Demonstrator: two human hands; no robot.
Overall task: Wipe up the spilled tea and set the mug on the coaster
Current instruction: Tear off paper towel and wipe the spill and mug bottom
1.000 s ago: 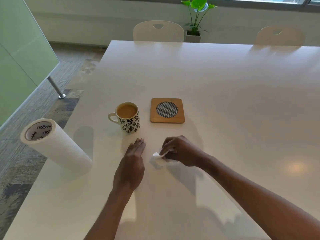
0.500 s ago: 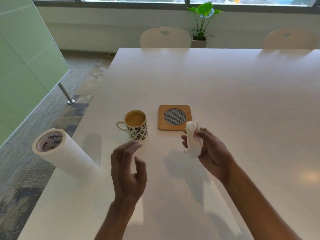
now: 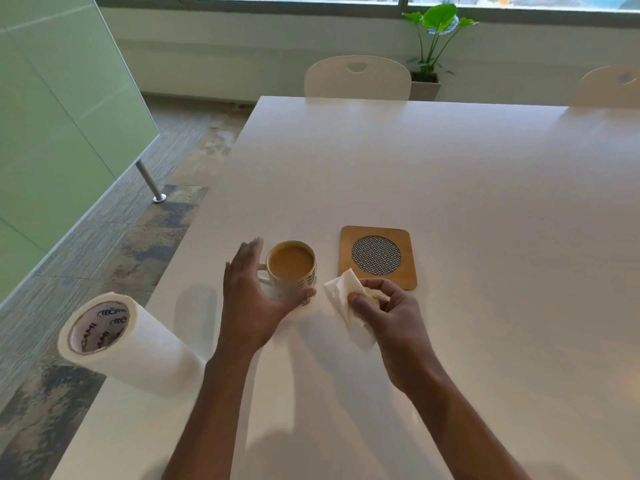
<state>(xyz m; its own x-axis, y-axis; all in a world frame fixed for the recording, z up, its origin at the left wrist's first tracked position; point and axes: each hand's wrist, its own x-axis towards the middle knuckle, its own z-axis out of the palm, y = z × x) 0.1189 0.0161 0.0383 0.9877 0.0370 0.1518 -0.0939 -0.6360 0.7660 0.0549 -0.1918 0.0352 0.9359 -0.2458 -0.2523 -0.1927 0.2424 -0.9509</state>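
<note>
Stretching away from the camera is a broad white bench (image 3: 450, 174), glossy enough to carry soft shadows of both arms. Two pale chairs (image 3: 358, 77) are pushed in at its far edge, a potted plant (image 3: 434, 46) stands by the window wall behind them, and a frosted green partition (image 3: 52, 116) runs along the carpeted floor on the left.

A mug (image 3: 292, 271), white with a dark leaf print and nearly full of milky tea, stands on the bench just ahead of the left hand (image 3: 249, 292) and within its curve. Its handle points toward that palm. A square wooden coaster (image 3: 377, 256) with a round woven centre lies flat just beyond the right hand (image 3: 388, 313), beside the mug but apart from it; the mug is not on it. Well to the left of the left hand, near the bench's edge, stands a roll of paper towel (image 3: 128, 344).

That left hand is spread wide, fingers extended up along the handle side and thumb reaching across the near wall of the mug, where it touches; whether the fingers press the mug cannot be told. Its partner on the right is curled closed, thumb and fingertips pinching a crumpled white paper towel (image 3: 344, 299), which hangs from the grip just beside the mug. No wet patch can be made out on the bench.
</note>
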